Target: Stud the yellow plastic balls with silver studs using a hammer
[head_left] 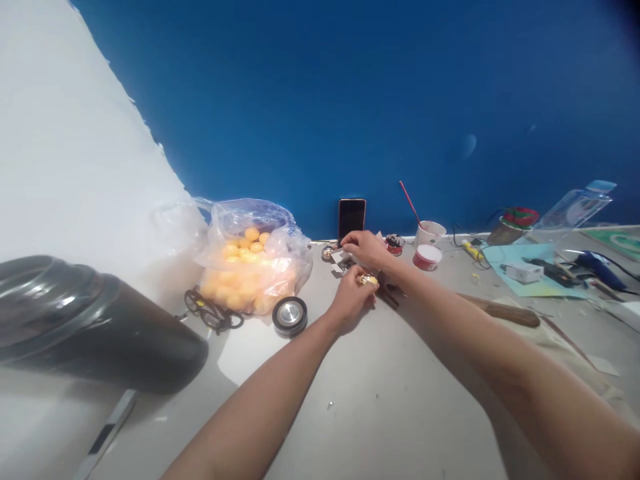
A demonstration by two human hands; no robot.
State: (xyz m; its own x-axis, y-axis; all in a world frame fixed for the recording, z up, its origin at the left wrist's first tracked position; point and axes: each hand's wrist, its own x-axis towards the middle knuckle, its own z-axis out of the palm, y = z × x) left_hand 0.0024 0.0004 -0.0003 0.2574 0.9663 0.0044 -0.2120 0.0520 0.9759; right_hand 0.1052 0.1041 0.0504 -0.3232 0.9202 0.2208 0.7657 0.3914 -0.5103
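Note:
My left hand (349, 298) is closed around a small yellow ball (369, 280) with shiny, pale patches on its top. Just beyond it, my right hand (369, 249) reaches over a small white paper (336, 265) bearing little dark pieces. Its fingers are bent downward and close together; whether anything is between their tips is hidden. A round, shiny small object (327, 253) sits left of the paper. Behind the hands, a phone (352, 217) leans upright against the blue wall. Near my right wrist are a dark, patterned small tub (395, 244) and partly hidden dark tweezers-like prongs (389, 297).
A clear bag (260, 257) of yellow-orange balls stands left, with a black-rimmed round object (290, 316), black glasses (213, 312) and a large dark cylinder (100, 327) nearby. Rightward are a paper cup (430, 233), a red-white tub (427, 257), a wooden handle (507, 312) and a glue gun (603, 270).

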